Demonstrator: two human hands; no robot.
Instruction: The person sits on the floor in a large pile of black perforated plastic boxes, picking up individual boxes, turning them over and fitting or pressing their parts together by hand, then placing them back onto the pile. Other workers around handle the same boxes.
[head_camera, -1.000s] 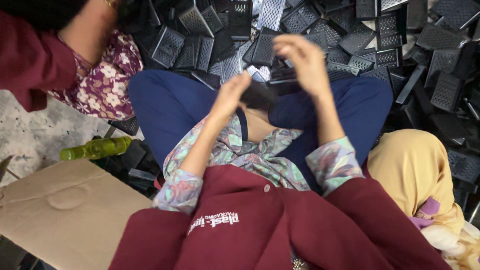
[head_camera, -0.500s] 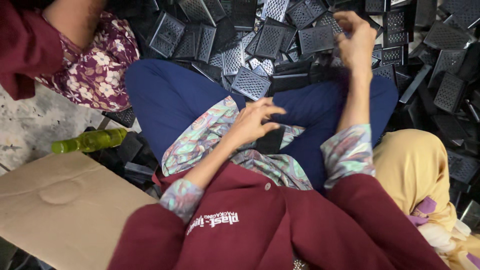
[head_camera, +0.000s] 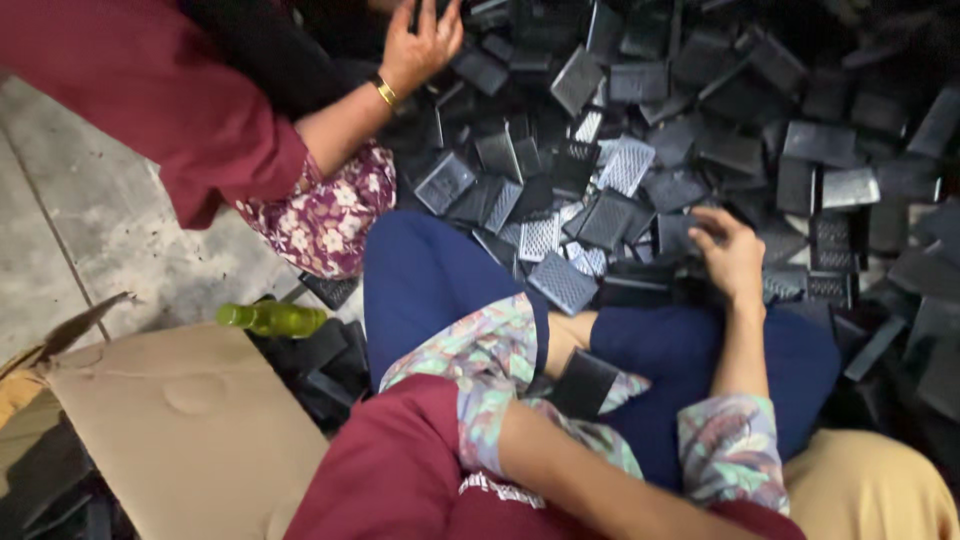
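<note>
**Right hand in the grille pile**

The right hand (head_camera: 733, 258) rests with fingers loosely spread on a black grille (head_camera: 690, 235) at the pile's (head_camera: 800, 120) near edge, nothing clamped. The left hand is hidden at the lap; its grip cannot be told. Far left, another person's hand (head_camera: 420, 45) lies flat on the pile. A green bottle (head_camera: 270, 318) lies beside cardboard (head_camera: 190, 420), near left.

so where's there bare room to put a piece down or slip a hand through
Bare room: the grey concrete floor left of the green bottle, and the flat cardboard below it. Crowded: the pile of black grille pieces fills the top and right, where the right hand and a co-worker's hand dig in.
</note>
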